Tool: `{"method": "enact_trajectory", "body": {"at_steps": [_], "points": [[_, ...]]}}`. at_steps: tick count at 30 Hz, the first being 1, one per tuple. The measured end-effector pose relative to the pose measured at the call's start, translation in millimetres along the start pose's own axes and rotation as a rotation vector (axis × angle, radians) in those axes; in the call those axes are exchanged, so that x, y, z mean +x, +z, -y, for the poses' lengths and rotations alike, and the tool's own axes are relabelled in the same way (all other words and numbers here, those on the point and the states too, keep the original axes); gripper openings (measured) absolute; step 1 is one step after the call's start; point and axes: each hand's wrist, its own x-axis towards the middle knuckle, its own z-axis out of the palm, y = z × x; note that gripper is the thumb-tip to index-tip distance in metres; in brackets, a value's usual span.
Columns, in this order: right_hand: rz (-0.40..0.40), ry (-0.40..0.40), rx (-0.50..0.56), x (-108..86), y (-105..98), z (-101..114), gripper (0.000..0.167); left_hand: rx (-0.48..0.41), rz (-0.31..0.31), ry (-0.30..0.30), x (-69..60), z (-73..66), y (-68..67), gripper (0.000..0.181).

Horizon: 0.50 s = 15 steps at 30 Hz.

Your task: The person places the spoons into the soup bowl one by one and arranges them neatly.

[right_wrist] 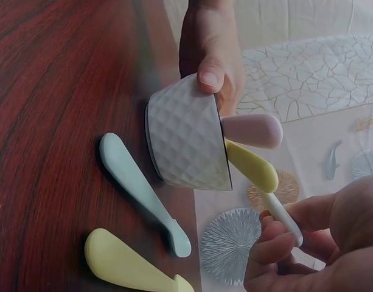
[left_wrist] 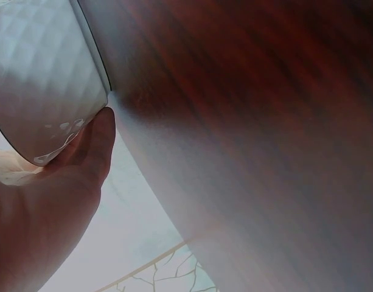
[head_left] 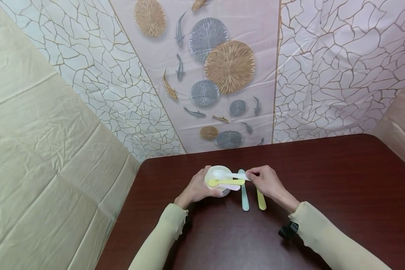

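Note:
A white bowl with a quilted outside (right_wrist: 185, 137) stands on the table, and the left hand (head_left: 200, 187) grips its side, thumb near the rim. In the head view a yellow spoon (head_left: 227, 182) and a pale pink spoon (head_left: 232, 186) lie in the bowl, their handles jutting over the rim to the right. The right hand (head_left: 268, 183) pinches the handle of a white spoon (head_left: 236, 175), whose head is over the bowl. A light blue spoon (right_wrist: 134, 179) and another yellow spoon (right_wrist: 122, 260) lie on the table right of the bowl, below the right hand.
The dark red-brown table (head_left: 249, 240) ends at a back edge before a patterned cloth wall (head_left: 307, 75). Pale cloth (head_left: 54, 150) hangs at the left side. A black watch-like object (head_left: 288, 230) is at the right wrist.

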Motion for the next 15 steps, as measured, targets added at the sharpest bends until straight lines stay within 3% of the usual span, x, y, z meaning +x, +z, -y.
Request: {"method": "enact_trajectory", "body": {"at_steps": [15], "points": [[0.053,-0.005,0.014,12.8,7.2,-0.7,0.028,0.007,0.011,-0.011,1.5,2.2,1.1,0.100]]}}
